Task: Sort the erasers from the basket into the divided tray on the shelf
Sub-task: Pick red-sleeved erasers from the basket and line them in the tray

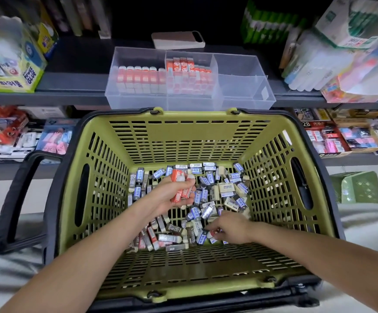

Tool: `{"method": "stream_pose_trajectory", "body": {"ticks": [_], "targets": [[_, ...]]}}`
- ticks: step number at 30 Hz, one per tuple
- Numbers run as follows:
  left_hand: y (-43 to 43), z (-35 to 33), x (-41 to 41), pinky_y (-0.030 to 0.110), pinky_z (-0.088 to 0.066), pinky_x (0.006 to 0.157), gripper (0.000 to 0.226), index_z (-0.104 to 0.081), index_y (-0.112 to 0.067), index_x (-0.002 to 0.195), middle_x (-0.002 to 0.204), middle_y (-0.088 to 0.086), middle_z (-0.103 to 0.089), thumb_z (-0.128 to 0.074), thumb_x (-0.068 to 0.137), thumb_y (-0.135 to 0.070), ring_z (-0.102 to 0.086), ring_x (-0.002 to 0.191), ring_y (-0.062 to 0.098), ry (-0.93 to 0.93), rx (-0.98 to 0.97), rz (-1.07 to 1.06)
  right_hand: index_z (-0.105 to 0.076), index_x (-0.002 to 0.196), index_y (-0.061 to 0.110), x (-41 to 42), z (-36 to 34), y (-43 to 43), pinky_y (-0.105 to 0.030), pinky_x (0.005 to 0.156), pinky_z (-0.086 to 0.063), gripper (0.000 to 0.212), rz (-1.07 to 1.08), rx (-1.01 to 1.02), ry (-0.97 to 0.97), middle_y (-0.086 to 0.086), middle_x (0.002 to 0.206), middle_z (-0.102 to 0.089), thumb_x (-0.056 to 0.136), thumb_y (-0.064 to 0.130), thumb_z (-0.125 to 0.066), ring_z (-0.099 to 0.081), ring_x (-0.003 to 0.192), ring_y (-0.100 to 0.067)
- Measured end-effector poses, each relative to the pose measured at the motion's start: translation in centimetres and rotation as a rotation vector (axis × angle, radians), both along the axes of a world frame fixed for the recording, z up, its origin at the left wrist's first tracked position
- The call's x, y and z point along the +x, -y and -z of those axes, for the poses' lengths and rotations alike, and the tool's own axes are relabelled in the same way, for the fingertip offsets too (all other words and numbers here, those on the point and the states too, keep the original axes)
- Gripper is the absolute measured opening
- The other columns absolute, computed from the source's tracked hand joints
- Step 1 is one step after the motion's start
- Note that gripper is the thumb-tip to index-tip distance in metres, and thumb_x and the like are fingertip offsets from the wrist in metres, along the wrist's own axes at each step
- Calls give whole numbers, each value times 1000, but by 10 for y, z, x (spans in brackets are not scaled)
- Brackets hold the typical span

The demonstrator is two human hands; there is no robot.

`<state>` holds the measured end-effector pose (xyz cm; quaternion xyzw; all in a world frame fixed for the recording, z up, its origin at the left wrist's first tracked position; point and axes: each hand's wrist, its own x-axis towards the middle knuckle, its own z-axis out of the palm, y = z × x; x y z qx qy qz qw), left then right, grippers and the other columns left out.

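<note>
Head view: our left hand [169,196] grips several orange erasers [177,177] over the green basket [183,132]; our right hand [233,229] pinches one red-white eraser [213,234] in its near pile. The divided tray [244,71] stands farther, on the shelf [70,83].

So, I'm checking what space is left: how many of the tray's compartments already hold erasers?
2: the left compartment and the middle compartment, both holding orange-sleeved erasers. The right-hand sections look empty through the clear walls.

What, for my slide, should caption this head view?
Left hand grips orange erasers over the green basket; right hand pinches another eraser; divided tray half filled.
</note>
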<state>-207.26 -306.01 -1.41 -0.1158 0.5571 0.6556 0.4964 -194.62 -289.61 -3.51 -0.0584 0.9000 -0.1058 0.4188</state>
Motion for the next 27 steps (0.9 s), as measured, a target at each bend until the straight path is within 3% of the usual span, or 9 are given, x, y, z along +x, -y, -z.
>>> {"method": "stream_pose_trajectory", "body": {"ticks": [2,5,9,12,15,18,23,25,27], "targets": [[0,-2,0,25,-55,56,24,-60,-10,100,88,9,-68,-70,79,-9,-68,66,16,-13,3,2,-47,135,31,2,3,-3,-33,97,-43,48,47,-25,3,5,129,-58,89,26,-60,-51,119,-17],[-1,-4,2,25,-55,56,23,-59,-10,101,87,9,-67,-70,80,-10,-67,68,16,-25,-3,11,-55,128,29,-1,6,0,-27,90,-47,49,13,-9,-100,9,120,-64,82,17,-66,-57,112,-13],[-2,-5,1,23,-53,54,29,-58,-10,103,90,7,-65,-72,78,-9,-63,72,16,-29,-20,31,-67,112,21,-2,9,-2,-29,81,-48,32,-171,67,-126,1,110,-65,79,20,-69,-58,104,-20],[-2,-8,-1,22,-53,53,39,-55,-8,110,89,8,-61,-74,76,-4,-59,68,15,-28,-33,58,-71,105,16,-7,-2,-9,-27,80,-50,23,-95,48,-115,-1,107,-69,82,21,-67,-61,97,-15],[1,-15,0,21,-52,52,38,-55,-9,109,86,6,-61,-75,76,-8,-59,64,12,-51,-55,108,-72,96,9,-24,-30,-8,-13,53,-45,15,464,-334,-150,-5,88,-73,83,15,-67,-60,63,-2],[11,-36,-3,23,-52,56,31,-58,-14,95,74,0,-68,-72,76,-33,-64,61,9,-118,-61,267,-71,89,6,-46,-62,9,-17,49,-44,9,920,-967,-15,-5,80,-68,85,11,-65,-56,60,-6],[48,-73,-16,19,-47,48,67,-56,-7,117,67,-1,-65,-72,63,-43,-57,53,8,-37,-14,355,-70,91,9,-71,-88,47,-19,58,-53,19,969,-1340,70,-5,76,-70,74,2,-66,-63,65,-11],[65,-87,-21,16,-43,43,68,-58,-6,112,68,1,-64,-79,56,-37,-54,52,8,-10,32,286,-66,100,7,-76,-87,59,-22,61,-56,29,990,-1446,80,-8,79,-72,72,-1,-66,-66,69,-15],[80,-96,-25,16,-43,44,60,-64,-8,100,66,0,-63,-82,52,-39,-53,54,8,-139,-56,318,-63,100,6,-76,-76,73,-24,66,-55,24,936,-1333,-72,-7,83,-72,77,-1,-67,-66,74,-14]]}}
